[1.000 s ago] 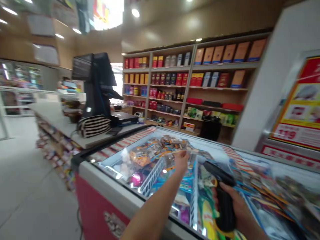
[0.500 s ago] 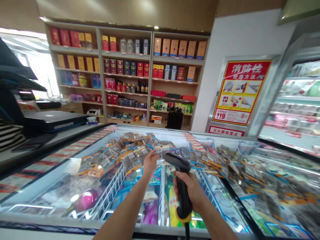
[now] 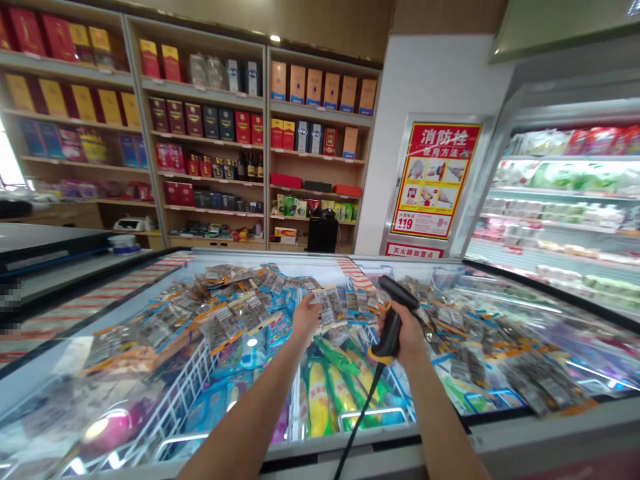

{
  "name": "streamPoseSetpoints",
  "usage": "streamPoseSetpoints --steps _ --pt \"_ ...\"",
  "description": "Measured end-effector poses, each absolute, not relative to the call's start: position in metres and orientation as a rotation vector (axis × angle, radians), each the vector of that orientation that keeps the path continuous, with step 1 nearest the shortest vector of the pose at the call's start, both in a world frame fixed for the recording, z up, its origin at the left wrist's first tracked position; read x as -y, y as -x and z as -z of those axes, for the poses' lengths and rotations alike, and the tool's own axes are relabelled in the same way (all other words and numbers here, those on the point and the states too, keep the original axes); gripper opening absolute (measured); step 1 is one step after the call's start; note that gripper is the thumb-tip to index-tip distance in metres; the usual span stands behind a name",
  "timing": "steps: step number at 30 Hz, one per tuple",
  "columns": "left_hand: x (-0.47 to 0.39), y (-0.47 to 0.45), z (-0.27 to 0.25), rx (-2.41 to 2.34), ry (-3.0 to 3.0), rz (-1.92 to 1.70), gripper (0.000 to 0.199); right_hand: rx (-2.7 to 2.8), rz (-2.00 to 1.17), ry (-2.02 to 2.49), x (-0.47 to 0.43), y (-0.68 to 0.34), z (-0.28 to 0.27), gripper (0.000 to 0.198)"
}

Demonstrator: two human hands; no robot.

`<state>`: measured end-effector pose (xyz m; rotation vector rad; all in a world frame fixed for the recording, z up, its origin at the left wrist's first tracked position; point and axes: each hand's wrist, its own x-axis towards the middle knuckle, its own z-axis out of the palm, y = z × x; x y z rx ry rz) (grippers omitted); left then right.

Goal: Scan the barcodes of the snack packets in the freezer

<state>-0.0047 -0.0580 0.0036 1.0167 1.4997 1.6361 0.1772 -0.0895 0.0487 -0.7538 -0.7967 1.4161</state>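
Note:
My right hand (image 3: 409,333) is wrapped round the handle of a black barcode scanner (image 3: 393,327) with a yellow-ringed base. The scanner's head is raised above the freezer, and its cable (image 3: 364,410) runs down over the front edge. My left hand (image 3: 305,319) pinches the edge of a small clear snack packet (image 3: 329,305) printed with dark text, to the left of the scanner. More such packets (image 3: 237,313) with orange and blue edges lie in a heap on the glass top, left of my left hand. Another heap of packets (image 3: 457,320) spreads to the right of the scanner.
Under the glass of the chest freezer (image 3: 260,460), white wire baskets (image 3: 193,373) hold yellow and green ice-cream bags (image 3: 340,387). Shelves of boxes (image 3: 210,123) stand behind. A lit display fridge (image 3: 575,193) is at the right, and a counter device (image 3: 50,243) at the left.
The view has turned to the right. The scanner has moved right, away from my left hand, and its handle now leans. My left hand still pinches a packet.

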Motion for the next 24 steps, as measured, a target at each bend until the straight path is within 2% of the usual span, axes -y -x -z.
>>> streamPoseSetpoints --steps 6,12,19,24 --pt "0.039 -0.060 0.011 -1.709 -1.126 -1.541 0.049 0.723 -1.385 0.624 0.083 -0.189 -0.043 0.022" --pt "0.033 -0.077 0.005 -1.936 -1.336 -1.473 0.038 0.801 -1.485 0.610 0.090 -0.173 -0.041 0.022" --pt "0.072 0.023 -0.016 -2.249 -1.485 -1.479 0.028 0.826 -1.674 0.623 0.098 -0.152 -0.033 0.023" --pt "0.117 0.102 -0.029 -2.548 -1.328 -1.484 0.033 0.872 -1.750 0.700 0.107 -0.135 -0.028 0.022"
